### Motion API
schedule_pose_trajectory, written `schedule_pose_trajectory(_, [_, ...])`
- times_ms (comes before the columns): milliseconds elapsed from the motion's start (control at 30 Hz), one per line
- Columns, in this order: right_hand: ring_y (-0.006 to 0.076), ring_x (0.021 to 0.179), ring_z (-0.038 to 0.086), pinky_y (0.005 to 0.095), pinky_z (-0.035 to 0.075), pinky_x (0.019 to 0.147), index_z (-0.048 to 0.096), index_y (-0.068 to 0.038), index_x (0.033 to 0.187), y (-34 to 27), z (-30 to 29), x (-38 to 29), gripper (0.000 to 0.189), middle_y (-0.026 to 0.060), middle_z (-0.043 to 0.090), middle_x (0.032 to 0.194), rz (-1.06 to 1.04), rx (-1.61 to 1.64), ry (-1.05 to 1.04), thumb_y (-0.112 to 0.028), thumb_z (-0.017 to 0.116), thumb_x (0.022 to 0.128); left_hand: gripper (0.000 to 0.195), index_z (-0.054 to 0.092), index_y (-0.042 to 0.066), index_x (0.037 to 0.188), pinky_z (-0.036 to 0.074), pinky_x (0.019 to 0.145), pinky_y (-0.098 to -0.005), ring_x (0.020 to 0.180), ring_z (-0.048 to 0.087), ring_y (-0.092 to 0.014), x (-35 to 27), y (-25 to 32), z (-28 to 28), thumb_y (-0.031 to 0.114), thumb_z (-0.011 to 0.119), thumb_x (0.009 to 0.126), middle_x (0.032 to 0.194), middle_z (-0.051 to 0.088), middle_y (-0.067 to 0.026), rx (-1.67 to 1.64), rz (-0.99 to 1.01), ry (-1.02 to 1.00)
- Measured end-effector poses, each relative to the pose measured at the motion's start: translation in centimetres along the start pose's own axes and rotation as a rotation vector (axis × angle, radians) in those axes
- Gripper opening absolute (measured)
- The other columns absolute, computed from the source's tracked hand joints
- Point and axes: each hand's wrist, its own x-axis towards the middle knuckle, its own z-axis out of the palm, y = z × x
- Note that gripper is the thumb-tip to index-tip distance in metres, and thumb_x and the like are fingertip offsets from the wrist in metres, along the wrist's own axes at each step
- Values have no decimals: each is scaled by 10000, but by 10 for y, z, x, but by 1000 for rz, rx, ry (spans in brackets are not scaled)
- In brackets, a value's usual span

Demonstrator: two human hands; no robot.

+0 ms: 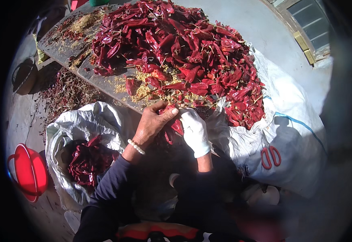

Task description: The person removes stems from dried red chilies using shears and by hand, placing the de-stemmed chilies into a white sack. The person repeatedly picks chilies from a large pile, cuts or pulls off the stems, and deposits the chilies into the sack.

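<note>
My left hand [151, 122] is bare, with a white bead bracelet [136, 146] at the wrist. Its thumb and fingers pinch a dried red chili pepper [173, 128] at the front edge of the board. Against the pepper's other side, my right hand [194, 130] wears a white glove, its fingers curled closed around part of it. The red flesh hangs below and between both hands; the fingertips hide the upper end. Just beyond lies a large heap of dried red chili peppers [176, 45], with pale seeds [141, 90] scattered on the wooden board [88, 74].
At left, an open white woven sack [86, 118] holds peppers. Red-handled scissors [270, 158] rest against a full white sack [297, 136] at right. A red bucket [32, 172], a dark pot [24, 75] and stem debris [70, 90] are on the floor at left.
</note>
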Motion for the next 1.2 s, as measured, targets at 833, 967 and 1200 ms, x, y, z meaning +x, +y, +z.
schedule_pose_trajectory(833, [160,722,588,312,461,626,658,-78,923,-4,8,-6,132,26,636,832,534,823,150,-198,657,978,123,692,49,860,511,647,-429,755,650,-349,-21,25,15,139,734,787,790,620,-122,817,396,-76])
schedule_pose_trajectory(967, [102,623,501,255,418,588,647,-115,1025,9,19,-4,222,-9,644,830,1066,1473,448,-337,629,1014,110,706,62,886,489,636,-403,743,624,-344,-22,24,14,72,737,781,782,608,-106,820,563,-113])
schedule_pose_trajectory(1200, [174,1007,686,311,554,893,669,-4,1221,-29,-60,5,284,85,695,1084,88,678,-745,-93,696,953,142,688,-31,949,496,620,-231,713,618,-68,0,47,-23,108,713,928,813,688,-20,188,175,336])
